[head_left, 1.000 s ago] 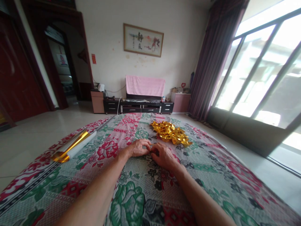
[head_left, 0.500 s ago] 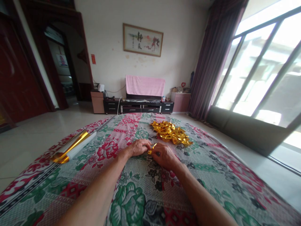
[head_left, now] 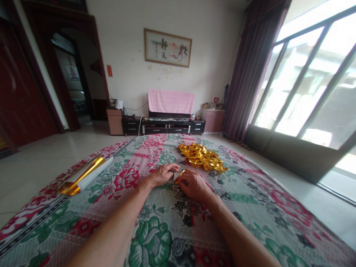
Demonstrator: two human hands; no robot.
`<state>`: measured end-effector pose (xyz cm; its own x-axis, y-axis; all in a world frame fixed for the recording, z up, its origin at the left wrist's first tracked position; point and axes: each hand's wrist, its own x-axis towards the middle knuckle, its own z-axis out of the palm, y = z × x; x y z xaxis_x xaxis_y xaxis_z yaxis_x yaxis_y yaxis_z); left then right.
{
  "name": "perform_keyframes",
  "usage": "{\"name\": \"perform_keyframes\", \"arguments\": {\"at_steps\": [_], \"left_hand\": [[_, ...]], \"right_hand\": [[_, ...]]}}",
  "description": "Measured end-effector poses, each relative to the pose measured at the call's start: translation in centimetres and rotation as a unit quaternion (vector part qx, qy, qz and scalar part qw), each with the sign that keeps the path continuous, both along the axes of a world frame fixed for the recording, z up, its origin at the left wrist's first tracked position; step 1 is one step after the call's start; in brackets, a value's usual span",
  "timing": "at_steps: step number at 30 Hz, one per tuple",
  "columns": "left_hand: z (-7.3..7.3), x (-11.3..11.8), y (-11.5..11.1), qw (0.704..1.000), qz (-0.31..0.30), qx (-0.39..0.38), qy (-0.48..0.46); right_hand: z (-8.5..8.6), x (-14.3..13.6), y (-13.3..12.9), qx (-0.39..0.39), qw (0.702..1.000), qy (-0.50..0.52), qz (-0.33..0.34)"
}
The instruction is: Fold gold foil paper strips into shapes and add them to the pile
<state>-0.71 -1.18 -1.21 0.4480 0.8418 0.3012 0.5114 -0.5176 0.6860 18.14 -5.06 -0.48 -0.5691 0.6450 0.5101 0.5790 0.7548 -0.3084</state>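
In the middle of the tablecloth, a small piece of gold foil paper [head_left: 176,175] with a pale underside lies between my two hands. My right hand [head_left: 195,184] pinches its right part, where a gold fold shows. My left hand [head_left: 163,174] is closed at the left edge of the paper, its fingertips pressed together and partly hiding what they grip. Just beyond my right hand is a pile of folded gold foil pieces [head_left: 202,157]. A stack of foil sheets [head_left: 93,172], white on one side and gold on the other, lies curled to the left.
A flowered tablecloth [head_left: 151,237] covers the round table. Beyond it stand a low black cabinet [head_left: 160,130] and a screen draped with a pink cloth [head_left: 171,101]. A purple curtain [head_left: 244,74] hangs beside the large window at right.
The paper between my hands has turned or opened, so more of its pale side shows. My left hand has shifted slightly; the pile and the sheets lie as before.
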Motion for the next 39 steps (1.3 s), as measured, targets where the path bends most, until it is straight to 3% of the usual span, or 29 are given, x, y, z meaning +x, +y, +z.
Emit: {"name": "perform_keyframes", "arguments": {"at_steps": [11, 16, 22, 32, 39], "left_hand": [[0.56, 0.3, -0.49, 0.996, 0.015, 0.057, 0.064], [0.39, 0.49, -0.2, 0.994, -0.025, 0.096, 0.051], [0.38, 0.37, 0.18, 0.974, -0.028, 0.177, 0.136], [0.33, 0.32, 0.17, 0.975, -0.062, 0.161, 0.138], [0.36, 0.17, -0.04, 0.985, -0.044, 0.134, 0.103]], "right_hand": [[0.18, -0.03, -0.02, 0.011, 1.0, -0.005, 0.001], [0.17, -0.03, 0.04, 0.017, 1.0, -0.014, 0.018], [0.2, -0.02, 0.06, 0.014, 1.0, -0.007, 0.021], [-0.27, 0.33, 0.02, 0.002, 1.0, 0.007, 0.012], [-0.18, 0.31, -0.14, 0.009, 1.0, 0.01, 0.018]]}}
